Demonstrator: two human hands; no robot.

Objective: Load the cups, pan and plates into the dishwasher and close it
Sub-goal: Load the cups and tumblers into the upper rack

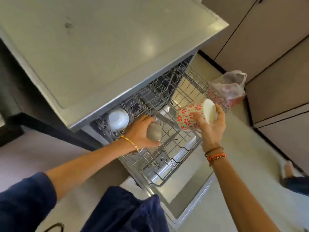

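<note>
left hand [139, 129]: fingers curled round steel cup [154, 133], just above upper rack [167, 124]
right hand [211, 126]: fingers grip floral cup [189, 117], lying sideways, base rightward, over rack's right half

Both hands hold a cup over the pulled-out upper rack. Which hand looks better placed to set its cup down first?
Left, probably. The left hand holds the grey cup low against the upper rack, beside the white cup already loaded. The right hand holds the floral cup tilted, seemingly higher.
</note>
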